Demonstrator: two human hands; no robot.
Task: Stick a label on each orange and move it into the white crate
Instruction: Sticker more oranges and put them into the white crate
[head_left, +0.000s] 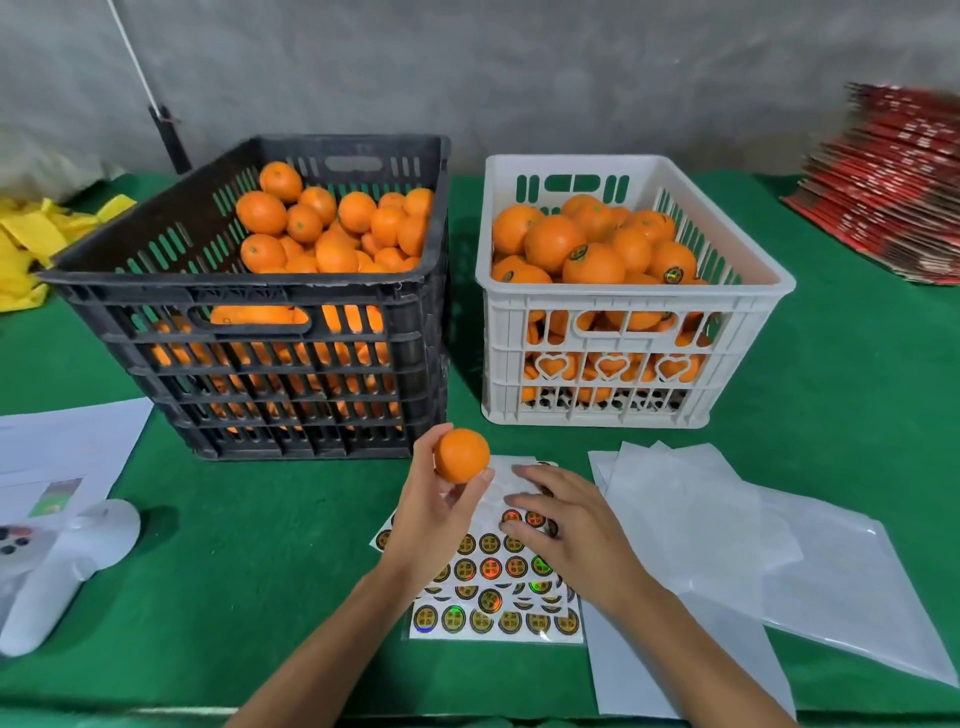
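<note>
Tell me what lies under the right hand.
The right hand rests with straight fingers on the label sheets, which lie on the green table. Round labels show around it; those beneath the palm are covered.

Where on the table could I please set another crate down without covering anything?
Bare green cloth lies right of the white crate, before the red stack, and between the controller and label sheets. Around both hands, sheets and backing papers, it is crowded.
</note>
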